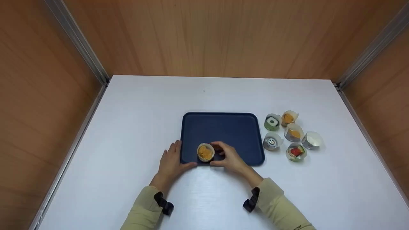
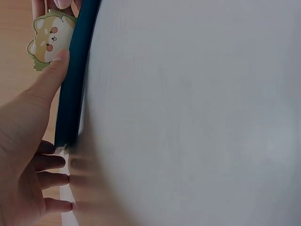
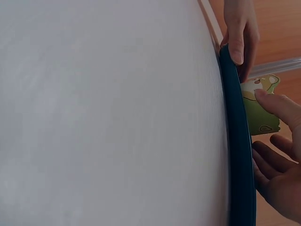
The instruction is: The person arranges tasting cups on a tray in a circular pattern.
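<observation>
A cupcake with an orange top, in a paper cup printed with an animal face, stands upright near the front left corner of a dark blue tray. My right hand holds it from the right, thumb at the front and index finger towards the back; its other fingers are curled away from the cup. At the tray's front left corner lies my left hand, fingers straight along the left side. Its thumb extends along the front rim, just left of the cupcake. The cup partly hides the right index finger in the right wrist view.
Right of the tray several more cupcakes stand in paper cups: one with strawberry, one with a white ring, one with a smiling face. A white-topped one is farthest right. Wooden walls enclose the white table.
</observation>
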Demonstrator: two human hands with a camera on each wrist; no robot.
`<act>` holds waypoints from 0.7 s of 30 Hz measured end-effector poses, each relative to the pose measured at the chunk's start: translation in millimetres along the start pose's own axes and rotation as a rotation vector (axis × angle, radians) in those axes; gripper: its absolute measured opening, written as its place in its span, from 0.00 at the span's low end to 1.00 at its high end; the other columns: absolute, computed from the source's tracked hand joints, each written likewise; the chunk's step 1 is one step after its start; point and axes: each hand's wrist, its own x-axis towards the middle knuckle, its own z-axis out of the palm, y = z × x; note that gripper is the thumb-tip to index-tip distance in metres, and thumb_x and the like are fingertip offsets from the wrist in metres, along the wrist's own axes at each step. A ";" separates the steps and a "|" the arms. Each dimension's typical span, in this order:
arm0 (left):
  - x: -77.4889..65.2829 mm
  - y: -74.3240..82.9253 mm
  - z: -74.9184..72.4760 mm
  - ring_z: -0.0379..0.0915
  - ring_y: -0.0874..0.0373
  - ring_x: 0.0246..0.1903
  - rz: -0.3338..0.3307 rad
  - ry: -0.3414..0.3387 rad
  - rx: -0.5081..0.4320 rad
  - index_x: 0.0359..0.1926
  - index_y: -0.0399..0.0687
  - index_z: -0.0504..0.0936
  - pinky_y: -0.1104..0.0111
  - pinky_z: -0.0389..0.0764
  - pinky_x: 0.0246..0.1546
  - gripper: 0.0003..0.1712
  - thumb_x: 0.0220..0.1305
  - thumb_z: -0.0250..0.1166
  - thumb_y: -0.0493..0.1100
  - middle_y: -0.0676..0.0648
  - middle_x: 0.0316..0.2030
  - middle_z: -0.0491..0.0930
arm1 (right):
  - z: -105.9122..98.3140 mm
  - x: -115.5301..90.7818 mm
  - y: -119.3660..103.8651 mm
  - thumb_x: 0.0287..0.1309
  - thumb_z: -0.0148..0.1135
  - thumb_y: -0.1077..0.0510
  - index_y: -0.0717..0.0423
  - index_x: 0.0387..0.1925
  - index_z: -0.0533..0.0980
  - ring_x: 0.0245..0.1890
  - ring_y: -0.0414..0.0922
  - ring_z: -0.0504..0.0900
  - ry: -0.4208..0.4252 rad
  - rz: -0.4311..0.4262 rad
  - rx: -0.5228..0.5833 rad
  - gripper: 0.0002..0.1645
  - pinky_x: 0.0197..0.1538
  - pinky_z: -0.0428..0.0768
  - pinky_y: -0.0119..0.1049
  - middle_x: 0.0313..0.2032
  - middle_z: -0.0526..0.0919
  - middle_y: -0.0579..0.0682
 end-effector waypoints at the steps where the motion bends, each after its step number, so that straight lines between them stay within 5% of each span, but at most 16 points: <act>1: 0.2 -0.1 -0.2 0.53 0.43 0.60 0.006 0.000 0.005 0.64 0.34 0.54 0.48 0.55 0.57 0.62 0.38 0.59 0.74 0.35 0.60 0.59 | -1.4 -1.8 0.7 0.43 0.69 0.55 0.60 0.57 0.64 0.49 0.48 0.71 0.005 -0.002 0.001 0.39 0.47 0.73 0.42 0.50 0.73 0.53; 9: 2.6 -3.2 -0.8 0.48 0.44 0.62 0.027 -0.039 0.051 0.66 0.35 0.50 0.48 0.51 0.59 0.64 0.39 0.56 0.76 0.35 0.63 0.54 | -13.6 -17.8 0.0 0.47 0.66 0.55 0.64 0.55 0.65 0.49 0.53 0.72 0.071 -0.012 -0.008 0.35 0.47 0.73 0.44 0.50 0.73 0.59; 15: 3.6 -4.6 -0.7 0.44 0.45 0.64 0.016 -0.065 0.027 0.67 0.38 0.47 0.47 0.47 0.60 0.64 0.39 0.56 0.77 0.37 0.64 0.52 | -31.3 -34.3 -27.2 0.48 0.63 0.66 0.73 0.52 0.65 0.46 0.64 0.71 0.137 -0.027 0.046 0.29 0.46 0.71 0.56 0.48 0.71 0.69; 21: 3.1 -3.9 0.2 0.43 0.44 0.64 0.008 -0.067 0.001 0.67 0.39 0.48 0.46 0.45 0.60 0.64 0.39 0.57 0.76 0.37 0.64 0.52 | -45.2 -50.8 -34.9 0.48 0.64 0.65 0.71 0.51 0.67 0.47 0.62 0.72 0.193 0.005 0.007 0.28 0.46 0.71 0.54 0.47 0.72 0.67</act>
